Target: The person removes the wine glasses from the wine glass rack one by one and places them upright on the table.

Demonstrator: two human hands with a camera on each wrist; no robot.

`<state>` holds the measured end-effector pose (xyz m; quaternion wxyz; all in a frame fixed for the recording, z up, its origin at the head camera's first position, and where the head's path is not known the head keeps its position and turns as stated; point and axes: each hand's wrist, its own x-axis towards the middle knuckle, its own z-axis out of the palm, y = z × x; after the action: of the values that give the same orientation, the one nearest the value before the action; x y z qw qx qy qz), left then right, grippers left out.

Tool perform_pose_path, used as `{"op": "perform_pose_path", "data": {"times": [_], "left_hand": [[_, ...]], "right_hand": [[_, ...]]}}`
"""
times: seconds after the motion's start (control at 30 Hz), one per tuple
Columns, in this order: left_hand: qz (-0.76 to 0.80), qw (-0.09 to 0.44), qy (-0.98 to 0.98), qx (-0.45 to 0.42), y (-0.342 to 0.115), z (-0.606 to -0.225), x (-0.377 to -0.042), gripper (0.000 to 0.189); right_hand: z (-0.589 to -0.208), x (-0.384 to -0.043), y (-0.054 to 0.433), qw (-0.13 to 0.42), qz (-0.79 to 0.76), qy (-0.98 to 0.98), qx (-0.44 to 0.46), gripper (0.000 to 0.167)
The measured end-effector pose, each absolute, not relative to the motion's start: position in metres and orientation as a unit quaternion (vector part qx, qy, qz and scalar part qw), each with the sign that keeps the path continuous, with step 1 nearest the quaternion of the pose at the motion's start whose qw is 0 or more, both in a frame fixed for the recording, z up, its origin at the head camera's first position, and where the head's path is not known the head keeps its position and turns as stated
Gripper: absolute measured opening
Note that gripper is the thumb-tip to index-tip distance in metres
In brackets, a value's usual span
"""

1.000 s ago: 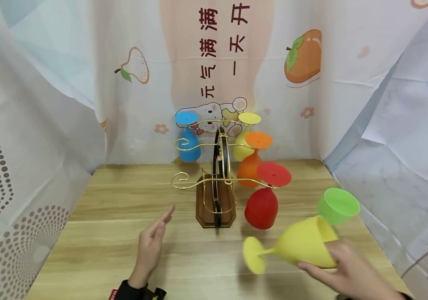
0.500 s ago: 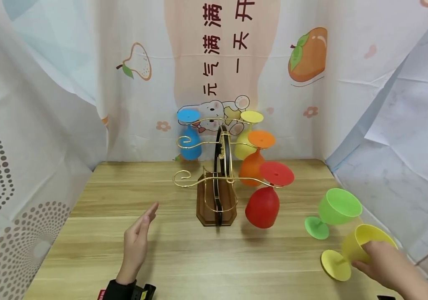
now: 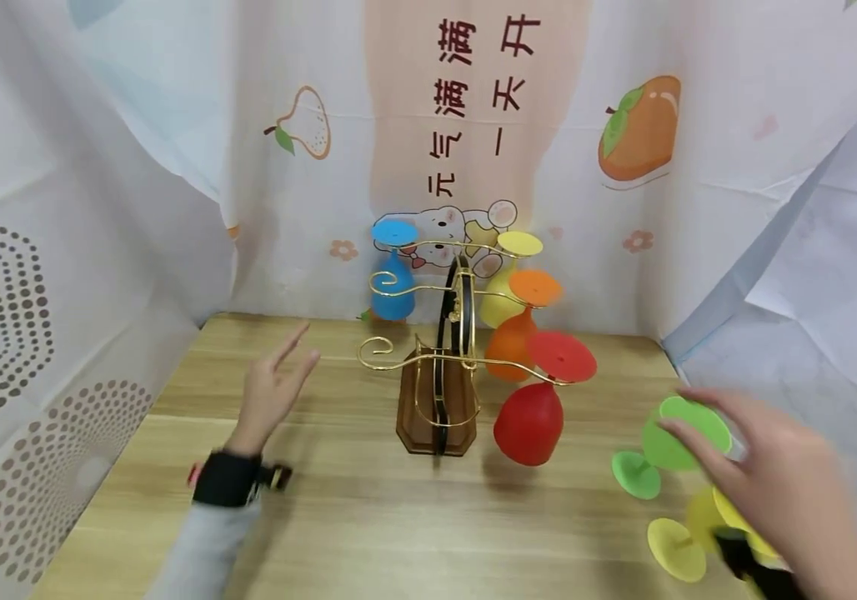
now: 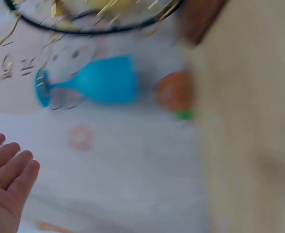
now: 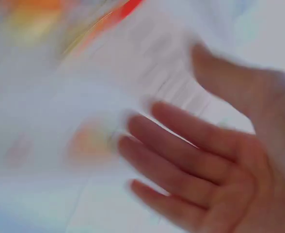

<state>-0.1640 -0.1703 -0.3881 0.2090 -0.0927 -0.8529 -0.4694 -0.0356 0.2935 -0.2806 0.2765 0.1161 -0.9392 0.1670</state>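
My right hand (image 3: 781, 467) has its fingers spread over the yellow goblet (image 3: 676, 550) and near the green goblet (image 3: 679, 442), both standing on the table at the right. In the right wrist view that hand (image 5: 205, 165) is blurred, palm showing, with nothing in it. My left hand (image 3: 271, 396) is raised left of the gold wire rack (image 3: 439, 400), fingers extended and holding nothing. A blue goblet (image 4: 103, 80) hangs upside down on the rack's far left. On its right side hang a red goblet (image 3: 529, 421), an orange goblet (image 3: 511, 346) and another yellow goblet (image 3: 502, 300).
The rack stands on a brown wooden base (image 3: 413, 425) in the middle of the wooden table (image 3: 308, 500). Its curled wire arms (image 3: 376, 354) stick out to the left. A printed curtain (image 3: 293, 242) hangs behind, with cloth on both sides.
My right hand carried the yellow goblet to the right, set it upright in front of the green one, and let go. My left hand has moved forward, toward the table's back edge.
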Motion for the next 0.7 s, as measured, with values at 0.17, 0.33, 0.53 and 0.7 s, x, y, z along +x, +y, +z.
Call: {"op": "perform_pose_path", "data": {"times": [0.17,0.33,0.53,0.7], "left_hand": [[-0.378,0.180,-0.879,-0.227,-0.139,-0.324,-0.255,0.051],[-0.163,0.085,-0.937,-0.295,-0.104,-0.287,-0.314,0.063],[0.063,0.045,-0.935,-0.347,-0.079,-0.275,-0.341,0.061],[0.124,0.041,-0.936,-0.327,-0.080,-0.281,-0.348,0.064]], "right_hand": [[-0.276,-0.079,0.188,0.299,0.184,-0.884,0.310,0.052],[-0.291,-0.117,0.142,0.204,0.131,-0.904,0.351,0.058],[-0.303,-0.141,0.133,0.175,0.119,-0.913,0.348,0.051],[-0.308,-0.141,0.126,0.203,0.111,-0.903,0.361,0.032]]}}
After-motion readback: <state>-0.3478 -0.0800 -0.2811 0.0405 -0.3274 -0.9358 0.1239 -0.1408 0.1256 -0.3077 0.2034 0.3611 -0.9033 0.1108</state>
